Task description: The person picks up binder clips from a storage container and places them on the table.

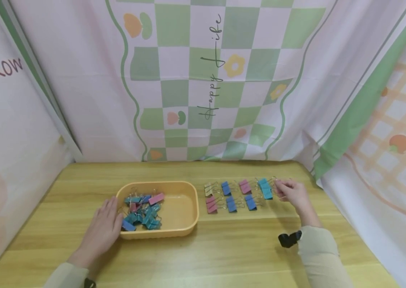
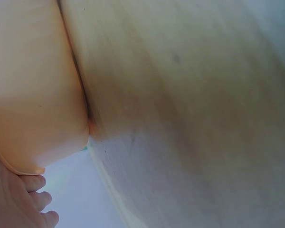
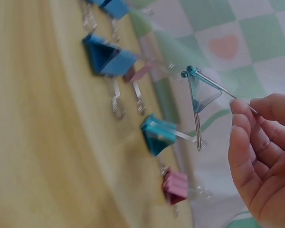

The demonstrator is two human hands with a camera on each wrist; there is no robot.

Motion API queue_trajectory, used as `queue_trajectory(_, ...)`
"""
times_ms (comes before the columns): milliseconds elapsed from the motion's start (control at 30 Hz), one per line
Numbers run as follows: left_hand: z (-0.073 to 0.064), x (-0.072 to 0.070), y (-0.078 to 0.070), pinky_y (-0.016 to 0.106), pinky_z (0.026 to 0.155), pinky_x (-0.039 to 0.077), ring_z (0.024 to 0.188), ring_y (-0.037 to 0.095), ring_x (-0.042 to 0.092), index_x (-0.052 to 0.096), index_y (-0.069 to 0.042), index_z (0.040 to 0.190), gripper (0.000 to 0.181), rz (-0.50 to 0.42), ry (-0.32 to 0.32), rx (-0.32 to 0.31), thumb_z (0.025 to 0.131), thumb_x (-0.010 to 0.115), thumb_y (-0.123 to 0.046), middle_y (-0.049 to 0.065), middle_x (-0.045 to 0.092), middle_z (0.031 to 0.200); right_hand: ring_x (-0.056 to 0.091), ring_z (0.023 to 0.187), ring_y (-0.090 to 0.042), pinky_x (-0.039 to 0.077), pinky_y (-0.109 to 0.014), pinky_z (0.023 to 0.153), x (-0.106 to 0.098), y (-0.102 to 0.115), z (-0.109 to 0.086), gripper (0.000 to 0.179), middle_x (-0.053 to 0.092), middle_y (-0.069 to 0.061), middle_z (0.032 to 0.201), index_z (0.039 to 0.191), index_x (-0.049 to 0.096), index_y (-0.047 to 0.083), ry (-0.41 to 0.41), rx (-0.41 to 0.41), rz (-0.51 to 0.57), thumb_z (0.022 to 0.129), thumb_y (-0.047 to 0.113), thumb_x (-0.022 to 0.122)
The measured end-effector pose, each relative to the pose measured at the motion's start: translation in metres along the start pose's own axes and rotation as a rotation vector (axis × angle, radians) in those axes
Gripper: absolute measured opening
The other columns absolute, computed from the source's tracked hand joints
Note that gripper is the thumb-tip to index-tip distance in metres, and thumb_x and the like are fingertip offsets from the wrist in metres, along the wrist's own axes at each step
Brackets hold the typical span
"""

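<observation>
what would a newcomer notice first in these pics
Probably the yellow tray of jumbled clips, left of centre on the table. To its right lie two rows of clips; the right hand beside them pinches a teal clip by its handle. Behind hangs a curtain reading "Happy Life" sideways.

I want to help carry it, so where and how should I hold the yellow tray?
Probably grip the yellow tray by its rim at both short ends, coming from left and right. It's longer sideways; the left hand touches the left end, the right end is free, and the clips heap leftward, so that end may feel heavier.
</observation>
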State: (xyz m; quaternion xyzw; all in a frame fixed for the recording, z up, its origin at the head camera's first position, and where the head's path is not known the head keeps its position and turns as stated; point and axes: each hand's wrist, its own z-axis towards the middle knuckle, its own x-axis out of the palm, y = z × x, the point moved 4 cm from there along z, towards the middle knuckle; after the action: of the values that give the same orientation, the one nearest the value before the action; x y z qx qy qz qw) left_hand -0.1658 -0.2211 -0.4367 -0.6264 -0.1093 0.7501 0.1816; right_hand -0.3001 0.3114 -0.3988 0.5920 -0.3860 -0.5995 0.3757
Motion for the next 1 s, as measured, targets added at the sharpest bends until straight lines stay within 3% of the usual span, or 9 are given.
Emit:
queue_trajectory(267,0.000,0.000,0.001,0.056,0.106,0.011,0.132,0.045,0.013,0.016,0.013,0.140,0.058,0.000,0.001,-0.001,0.100,0.028,-0.028,0.030,0.015,0.145,0.061,0.068,-0.010,0.055,-0.035,0.070,-0.001,-0.017,0.003,0.037,0.065,-0.004,0.077,0.118,0.048,-0.018,0.012,0.059,-0.042,0.094,0.011,0.050)
queue_trajectory(467,0.000,0.001,0.001,0.056,0.106,0.011,0.132,0.046,0.014,0.016,0.013,0.140,0.058,0.000,-0.004,0.006,0.100,0.028,-0.028,0.030,0.016,0.145,0.061,0.066,-0.013,0.055,-0.032,0.066,-0.001,-0.031,0.006,0.036,0.065,-0.005,0.075,0.115,0.049,-0.020,0.045,0.084,-0.056,0.093,0.009,0.052)
queue_trajectory(1000,0.000,0.000,0.000,0.056,0.106,0.011,0.132,0.045,0.013,0.017,0.013,0.140,0.058,-0.002,0.001,0.016,0.100,0.028,-0.028,0.030,0.015,0.145,0.060,0.068,-0.014,0.055,-0.032,0.066,0.002,-0.041,0.011,0.041,0.066,-0.004,0.076,0.116,0.051,-0.017,0.065,0.134,-0.062,0.094,0.017,0.053)
